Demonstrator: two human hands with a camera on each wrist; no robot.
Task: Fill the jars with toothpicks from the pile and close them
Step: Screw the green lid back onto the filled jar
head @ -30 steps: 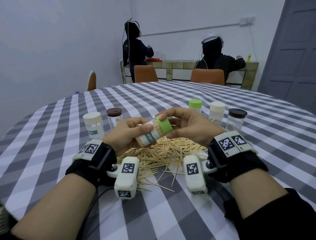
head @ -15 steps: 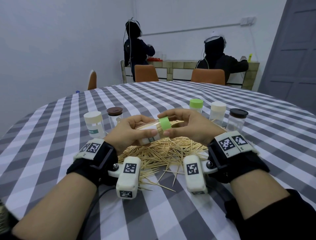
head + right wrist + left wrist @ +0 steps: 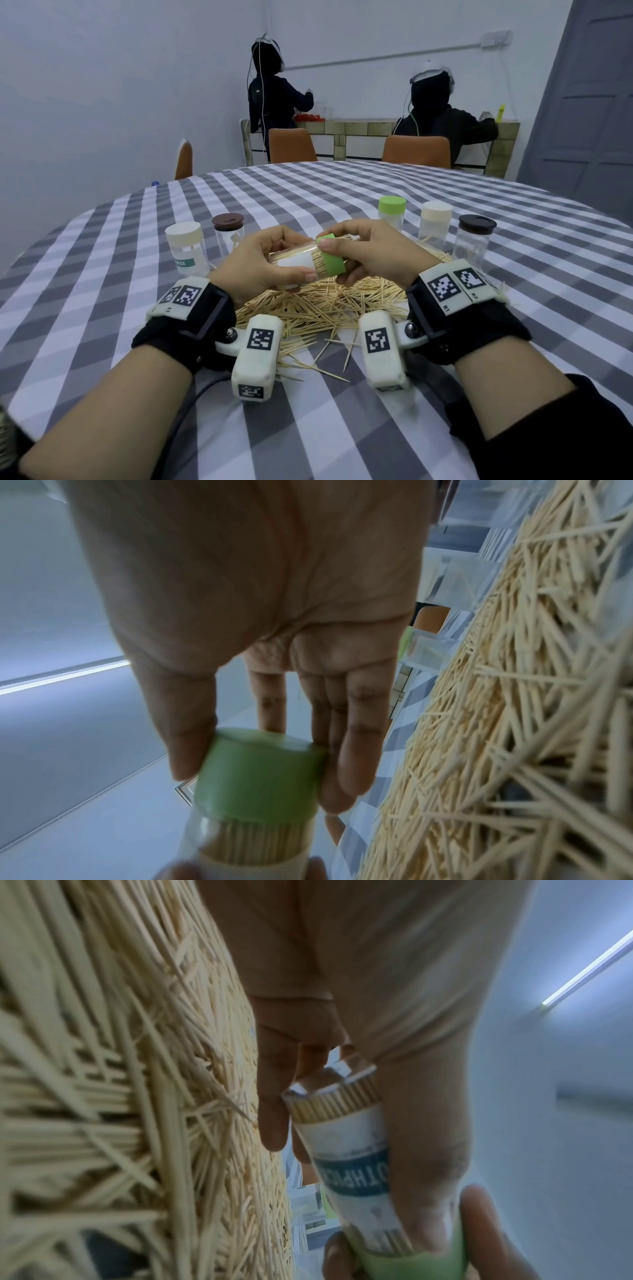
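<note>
A: Above the toothpick pile (image 3: 325, 303), in the middle of the checked tablecloth (image 3: 102, 274), lies the jar being filled (image 3: 294, 262), on its side and off the table. It is packed with toothpicks and has a white label

B: Who holds it?

A: Both hands. The left hand (image 3: 260, 263) is wrapped round the clear body, thumb along the near side, fingers curled over the far side. The left wrist view shows the jar's base (image 3: 332, 1096) and a dark band of lettering on the label

B: And the green lid (image 3: 331, 257)?

A: It sits on the jar's mouth. The right hand (image 3: 370, 253) grips it, thumb on top, fingers curled under. From the right wrist view the lid (image 3: 257, 775) is pinched between thumb and fingers, with toothpick ends showing in the clear neck just below it. Whether it is fully seated I cannot tell

B: What stands around?

A: Left of the hands, a cream-lidded jar (image 3: 187, 251) with a green label, and beside it a brown-lidded jar (image 3: 228, 236). On the right, behind the pile, a green-lidded jar (image 3: 392, 212), another cream-lidded one (image 3: 435, 226) and a dark-lidded jar (image 3: 474, 240), all upright and capped. A few stray toothpicks lie on the cloth near the wrists

B: Farther off?

A: Orange chairs (image 3: 291, 145) at the table's far edge, and two persons in dark hoods (image 3: 442, 113) at a counter by the wall
</note>
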